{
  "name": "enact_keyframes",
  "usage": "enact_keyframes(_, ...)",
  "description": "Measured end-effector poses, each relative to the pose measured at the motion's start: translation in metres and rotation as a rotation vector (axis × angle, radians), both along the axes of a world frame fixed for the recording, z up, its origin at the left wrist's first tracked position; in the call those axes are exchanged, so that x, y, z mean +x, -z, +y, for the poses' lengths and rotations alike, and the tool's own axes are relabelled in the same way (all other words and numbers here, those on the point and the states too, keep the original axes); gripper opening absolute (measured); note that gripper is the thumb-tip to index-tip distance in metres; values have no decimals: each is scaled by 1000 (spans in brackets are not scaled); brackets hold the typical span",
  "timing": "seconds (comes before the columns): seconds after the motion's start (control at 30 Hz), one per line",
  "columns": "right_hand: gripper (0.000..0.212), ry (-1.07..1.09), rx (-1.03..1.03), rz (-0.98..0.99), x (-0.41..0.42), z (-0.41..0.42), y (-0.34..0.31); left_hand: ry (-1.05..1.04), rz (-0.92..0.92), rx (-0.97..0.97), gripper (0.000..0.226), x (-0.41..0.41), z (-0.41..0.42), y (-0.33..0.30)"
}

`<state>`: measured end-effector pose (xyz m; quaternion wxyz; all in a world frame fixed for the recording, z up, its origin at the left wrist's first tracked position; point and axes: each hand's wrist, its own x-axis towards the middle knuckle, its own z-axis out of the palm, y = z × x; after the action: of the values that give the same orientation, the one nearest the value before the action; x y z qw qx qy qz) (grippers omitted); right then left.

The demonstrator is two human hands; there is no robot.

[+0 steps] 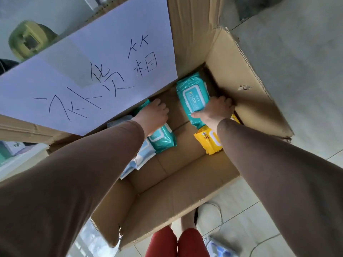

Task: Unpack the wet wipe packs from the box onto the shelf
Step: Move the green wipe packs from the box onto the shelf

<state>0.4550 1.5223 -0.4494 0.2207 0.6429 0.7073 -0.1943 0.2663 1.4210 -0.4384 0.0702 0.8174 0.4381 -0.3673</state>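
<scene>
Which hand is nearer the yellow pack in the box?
Right. The right hand grips a teal pack directly above the yellow pack, with its forearm crossing over it. The left hand is across the box, on another teal pack.

- Both hands reach into the open cardboard box.
- The right hand clasps a teal wet wipe pack, lifted at its 11 o'clock.
- The left hand rests on another teal pack.
- A yellow pack lies at 5 o'clock of the right hand.
- A pale blue pack lies beneath the left sleeve.
</scene>
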Motion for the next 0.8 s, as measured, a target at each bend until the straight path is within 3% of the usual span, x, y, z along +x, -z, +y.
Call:
enact_keyframes(0.07, 77, 35, -4, 105, -2, -5, -2, 16, -36, 0, 31, 0, 2, -3)
enact_keyframes(0.17, 51, 135, -29, 340, -6, -13, -14, -21, -119, -27, 40, 0, -4, -10)
enact_keyframes(0.37, 47, 240, -109, 580, 26, -25, -93, -420, -259, 108, 57, 13, -42, -80)
enact_keyframes(0.6, 58, 176, -171, 782, 62, -64, -271, -816, -406, 177, 54, 5, -113, -252)
enact_keyframes(0.7, 47, 190, -147, 932, 54, -86, -363, -962, -497, 171, 57, -12, -152, -342)
enact_keyframes(0.8, 41, 222, -199, 1127, 28, -111, -442, -1078, -537, 191, 45, -37, -197, -429)
